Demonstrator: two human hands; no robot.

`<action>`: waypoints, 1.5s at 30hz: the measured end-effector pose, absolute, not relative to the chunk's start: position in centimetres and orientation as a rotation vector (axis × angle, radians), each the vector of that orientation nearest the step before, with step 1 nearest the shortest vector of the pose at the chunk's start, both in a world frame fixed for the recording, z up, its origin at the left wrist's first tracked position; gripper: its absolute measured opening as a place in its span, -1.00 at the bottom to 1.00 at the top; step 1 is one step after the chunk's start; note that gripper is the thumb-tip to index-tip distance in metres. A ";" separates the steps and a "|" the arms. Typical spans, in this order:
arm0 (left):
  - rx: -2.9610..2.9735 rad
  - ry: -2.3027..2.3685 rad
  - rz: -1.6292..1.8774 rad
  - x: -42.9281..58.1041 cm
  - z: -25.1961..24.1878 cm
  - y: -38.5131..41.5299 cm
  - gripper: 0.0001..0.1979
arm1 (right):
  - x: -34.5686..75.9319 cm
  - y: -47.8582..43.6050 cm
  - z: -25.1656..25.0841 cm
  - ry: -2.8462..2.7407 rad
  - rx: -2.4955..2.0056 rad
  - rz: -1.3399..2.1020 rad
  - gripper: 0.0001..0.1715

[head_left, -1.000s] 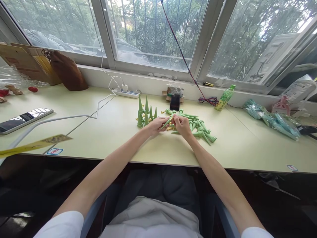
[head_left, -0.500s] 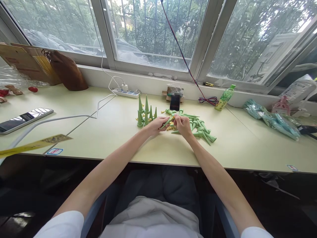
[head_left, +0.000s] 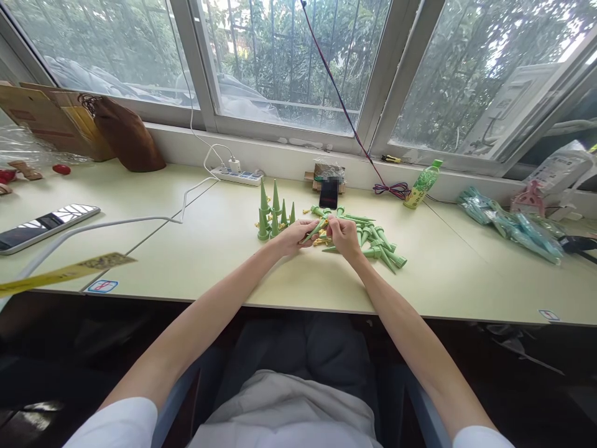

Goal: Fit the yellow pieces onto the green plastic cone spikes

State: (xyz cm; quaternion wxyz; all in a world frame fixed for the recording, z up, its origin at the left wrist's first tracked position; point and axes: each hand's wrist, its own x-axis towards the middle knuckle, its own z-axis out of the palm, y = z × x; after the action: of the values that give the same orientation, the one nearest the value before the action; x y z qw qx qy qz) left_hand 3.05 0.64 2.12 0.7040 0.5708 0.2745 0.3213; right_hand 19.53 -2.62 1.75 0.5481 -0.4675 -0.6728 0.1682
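My left hand (head_left: 295, 236) is closed around a green plastic watering spike (head_left: 316, 231), its pointed end toward me and to the left. At the spike's upper end, my right hand (head_left: 344, 235) pinches a small yellow valve (head_left: 326, 221), partly hidden by the fingers. Left of my hands, several green spikes (head_left: 263, 225) stand upright with yellow valves on them. To the right lies a loose pile of green spikes (head_left: 373, 236). A few loose yellow valves (head_left: 319, 241) lie between and behind my hands.
Behind the pile a black phone (head_left: 329, 194) leans on a small box. A green bottle (head_left: 423, 184) and bundled wires (head_left: 392, 189) stand farther right, near plastic bags (head_left: 510, 224). At left are a power strip (head_left: 237, 177), a white cable (head_left: 140, 219) and another phone (head_left: 49, 227).
Both hands stay in nearly the same place with the spike and valve between them. The camera view has shifted very slightly.
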 end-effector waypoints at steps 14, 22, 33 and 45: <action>1.400 0.742 0.987 3.0 2.9 1.0 -0.57 | 19.8 -2.1 1.4 -1.493 -1.224 0.231 -0.38; 1.664 0.979 1.266 3.4 2.7 0.4 -0.56 | 20.1 -1.3 0.3 -1.672 -1.283 0.221 -0.76; 2.005 1.166 1.445 3.3 2.6 0.1 -0.64 | 18.6 -1.3 -0.9 -2.183 -1.130 0.025 -0.88; 2.121 1.306 1.456 3.7 1.9 0.3 -0.61 | 18.5 -1.3 -1.1 -2.279 -1.206 0.107 -0.85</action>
State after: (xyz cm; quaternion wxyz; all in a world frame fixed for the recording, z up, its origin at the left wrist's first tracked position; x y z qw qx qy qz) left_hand 3.69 0.30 1.91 0.1279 0.7291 0.4490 0.5004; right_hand 18.54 -1.30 -1.07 0.2768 -0.4491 -0.8486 0.0398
